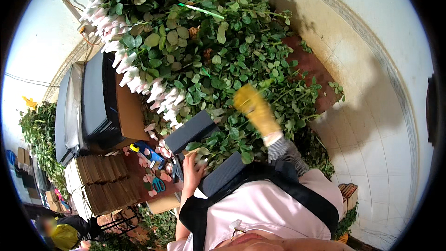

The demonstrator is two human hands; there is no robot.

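Note:
My bare left hand has its fingers curled at a pale, partly hidden thing among leaves, between two dark padded blocks near my chest; I cannot make out what it holds. My right hand, in a yellow glove and smeared by motion, is over the leafy rose stems to the upper right of those blocks; its fingers are unclear. Pale pink rose heads in white sleeves line the left edge of the heap. Scissors lie left of my left hand.
Stacks of cardboard sheets, dark stacked panels and a blue-and-yellow container stand at left. A tiled wall borders the right. A co-worker in a yellow top is at lower left, near more foliage.

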